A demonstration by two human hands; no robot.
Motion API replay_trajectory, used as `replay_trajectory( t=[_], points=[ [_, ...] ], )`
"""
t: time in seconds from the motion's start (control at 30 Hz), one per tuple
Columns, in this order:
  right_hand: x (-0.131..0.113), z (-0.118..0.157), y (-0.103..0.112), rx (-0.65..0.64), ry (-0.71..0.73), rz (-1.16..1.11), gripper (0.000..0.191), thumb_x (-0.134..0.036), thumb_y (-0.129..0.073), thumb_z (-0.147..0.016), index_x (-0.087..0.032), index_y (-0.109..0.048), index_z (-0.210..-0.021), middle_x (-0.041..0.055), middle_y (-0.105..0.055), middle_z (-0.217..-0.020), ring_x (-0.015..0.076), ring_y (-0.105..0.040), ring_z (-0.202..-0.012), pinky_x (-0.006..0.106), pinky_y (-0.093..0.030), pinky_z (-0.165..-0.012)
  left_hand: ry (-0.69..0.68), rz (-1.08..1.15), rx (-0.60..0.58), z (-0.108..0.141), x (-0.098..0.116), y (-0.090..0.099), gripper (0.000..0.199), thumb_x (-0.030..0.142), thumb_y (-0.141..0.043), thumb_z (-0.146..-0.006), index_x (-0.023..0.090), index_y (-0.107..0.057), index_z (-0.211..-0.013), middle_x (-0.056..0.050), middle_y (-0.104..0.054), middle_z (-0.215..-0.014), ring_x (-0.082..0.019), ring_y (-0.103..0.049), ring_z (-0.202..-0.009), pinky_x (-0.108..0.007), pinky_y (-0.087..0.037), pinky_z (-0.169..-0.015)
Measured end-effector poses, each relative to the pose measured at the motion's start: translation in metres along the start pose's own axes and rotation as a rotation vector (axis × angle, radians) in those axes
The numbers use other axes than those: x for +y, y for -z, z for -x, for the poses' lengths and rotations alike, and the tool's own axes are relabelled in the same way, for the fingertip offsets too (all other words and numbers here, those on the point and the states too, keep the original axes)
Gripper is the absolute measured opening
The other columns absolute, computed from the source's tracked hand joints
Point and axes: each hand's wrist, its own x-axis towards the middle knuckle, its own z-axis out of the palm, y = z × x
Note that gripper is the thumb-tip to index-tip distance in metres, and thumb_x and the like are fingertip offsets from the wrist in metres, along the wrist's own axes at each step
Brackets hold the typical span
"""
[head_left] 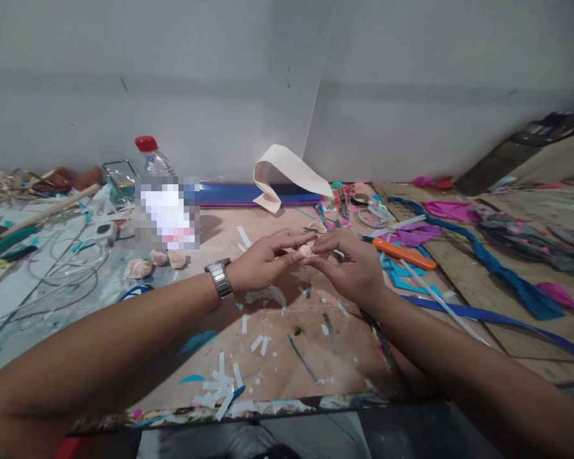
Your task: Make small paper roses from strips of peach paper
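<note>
Between the fingertips of both hands is a small peach rolled rosette (306, 250), held above the middle of the table. My left hand (266, 256), with a metal watch (219, 278) on its wrist, pinches it from the left. From the right, my right hand (351, 264) closes thumb and fingers on it. Fingers partly cover the rosette. Several finished-looking peach rosettes (138, 268) lie to the left. A curled cream strip (287, 169) stands behind the hands, resting over blue sheets (224, 195).
An orange utility knife (404, 253) and tape rolls (373, 215) lie right of the hands. A red-capped bottle (155, 156) stands behind a blurred bright screen (169, 213). Green-handled pliers (7, 245) and white cables (76, 261) are at left. White paper scraps (222, 382) litter the front.
</note>
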Motion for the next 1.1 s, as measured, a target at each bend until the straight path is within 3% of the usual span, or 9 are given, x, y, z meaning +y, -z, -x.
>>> replay_trajectory(
  t=[0.1,0.23,0.63,0.83,1.1],
  points=[
    [0.001,0.0,0.0,0.009,0.01,-0.017,0.024,-0.042,-0.083,-0.085,-0.024,-0.068,-0.082,0.0045,-0.075,-0.08,0.0223,-0.071,-0.075,0.037,-0.055,-0.071,0.085,0.05,0.11,-0.001,0.003,-0.001,0.045,0.039,-0.071,-0.093,0.021,-0.067,-0.134,-0.013,-0.071,-0.128,-0.022,-0.068,-0.112,-0.033,-0.055,-0.089],
    [-0.001,-0.001,0.002,0.013,0.007,0.001,0.023,-0.039,-0.085,-0.083,-0.023,-0.069,-0.083,0.0048,-0.075,-0.081,0.0229,-0.071,-0.076,0.038,-0.054,-0.072,0.155,0.016,0.179,-0.001,0.009,-0.002,0.032,0.042,-0.076,-0.089,0.016,-0.078,-0.106,-0.011,-0.078,-0.11,-0.02,-0.071,-0.099,-0.031,-0.053,-0.084],
    [-0.004,-0.002,0.001,-0.015,0.07,-0.048,0.025,-0.039,-0.085,-0.084,-0.024,-0.065,-0.082,0.0018,-0.069,-0.076,0.0194,-0.067,-0.072,0.033,-0.051,-0.067,0.284,0.199,0.056,-0.001,0.012,-0.001,0.043,0.046,-0.082,-0.082,0.014,-0.077,-0.11,-0.014,-0.078,-0.113,-0.02,-0.071,-0.091,-0.033,-0.053,-0.083],
    [-0.004,-0.003,0.002,-0.035,0.078,-0.023,0.025,-0.041,-0.083,-0.085,-0.024,-0.066,-0.085,0.0018,-0.07,-0.078,0.0199,-0.067,-0.073,0.034,-0.05,-0.071,0.242,0.197,0.096,-0.001,0.014,-0.001,0.034,0.041,-0.08,-0.084,0.015,-0.077,-0.105,-0.013,-0.078,-0.111,-0.018,-0.07,-0.09,-0.031,-0.053,-0.082],
    [-0.007,-0.008,0.009,-0.078,0.125,0.028,0.007,-0.029,-0.075,-0.093,-0.024,-0.07,-0.094,0.0042,-0.076,-0.086,0.0216,-0.07,-0.081,0.037,-0.052,-0.079,0.207,0.203,0.156,-0.004,0.016,0.006,0.03,0.038,-0.081,-0.083,0.014,-0.077,-0.1,-0.012,-0.078,-0.106,-0.019,-0.07,-0.092,-0.032,-0.054,-0.084]
  ],
)
